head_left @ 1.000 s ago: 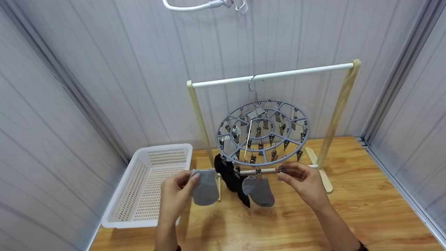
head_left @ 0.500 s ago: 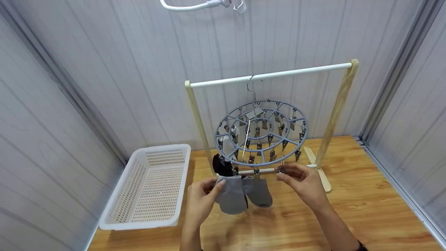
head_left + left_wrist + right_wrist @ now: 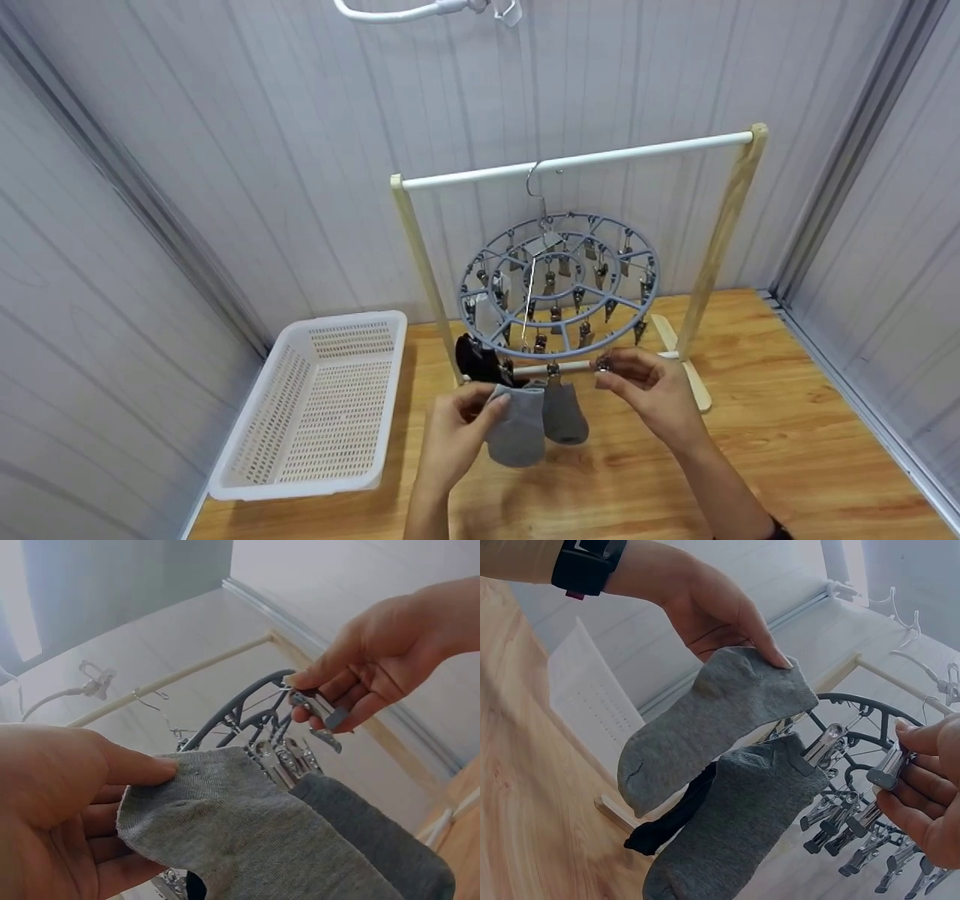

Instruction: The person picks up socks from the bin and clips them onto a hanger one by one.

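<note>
My left hand (image 3: 459,427) pinches a light grey sock (image 3: 517,431) by its cuff, thumb on the near side. The sock hangs in front of a darker grey sock (image 3: 565,416), which a metal clip grips at the rim of the round blue-grey hanger (image 3: 559,352). My right hand (image 3: 651,390) pinches another metal clip (image 3: 889,765) on that rim, between thumb and fingers. In the right wrist view, the held sock's cuff is apart from this clip. A black sock (image 3: 476,360) hangs at the hanger's left side, partly hidden behind the left hand and grey sock.
The hanger hooks over the white bar (image 3: 465,177) of a wooden stand, with several other clips dangling. A white perforated basket (image 3: 300,491) stands on the wooden table (image 3: 795,435) to the left. Pale panel walls enclose the back and sides.
My left hand has carried the light grey sock rightward, across the black sock and partly over the clipped grey one. The right hand keeps its hold on the clip.
</note>
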{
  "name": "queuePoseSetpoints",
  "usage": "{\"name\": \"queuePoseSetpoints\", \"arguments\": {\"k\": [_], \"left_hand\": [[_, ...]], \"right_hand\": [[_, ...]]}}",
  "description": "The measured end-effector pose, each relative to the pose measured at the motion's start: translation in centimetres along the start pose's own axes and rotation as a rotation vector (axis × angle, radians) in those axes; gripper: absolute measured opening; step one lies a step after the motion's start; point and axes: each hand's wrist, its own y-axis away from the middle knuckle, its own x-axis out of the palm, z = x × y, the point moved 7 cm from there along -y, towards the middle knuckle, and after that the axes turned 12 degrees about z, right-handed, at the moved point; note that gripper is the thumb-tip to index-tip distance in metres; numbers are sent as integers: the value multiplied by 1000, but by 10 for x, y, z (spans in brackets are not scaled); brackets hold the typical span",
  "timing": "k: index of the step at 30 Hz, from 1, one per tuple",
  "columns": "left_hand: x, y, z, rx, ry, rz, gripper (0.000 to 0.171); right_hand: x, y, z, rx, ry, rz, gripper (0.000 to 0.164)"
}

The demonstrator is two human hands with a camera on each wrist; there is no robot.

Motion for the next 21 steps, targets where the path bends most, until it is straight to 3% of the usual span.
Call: {"name": "queuePoseSetpoints", "arguments": {"k": [13,21], "left_hand": [[18,-7,2,46,83,0,8],[30,-10,9,16,149,-1,12]], "right_hand": [[3,3,3,-7,33,-37,26],[7,2,0,3,-11,-4,27]]}}
